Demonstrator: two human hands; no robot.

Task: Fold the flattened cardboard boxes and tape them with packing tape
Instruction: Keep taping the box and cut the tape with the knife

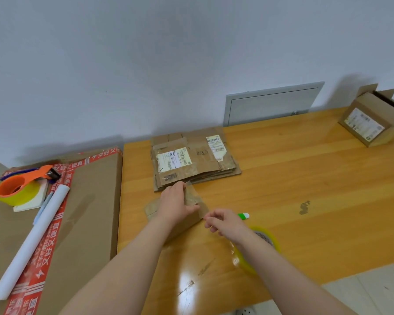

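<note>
Taping step | left hand [176, 202] presses flat on box [187, 214] mid-table, near front edge | right hand [223, 221] loosely curled, empty | next, likely: lift tape roll [257, 248] beside it.

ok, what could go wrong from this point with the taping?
1. The left hand presses a small box with a clear tape strip that looks crinkled; it could seal with wrinkles.
2. The right hand is empty and its forearm lies over the tape roll, which it could knock away.
3. The green-capped pen beside the box could get nudged.
</note>
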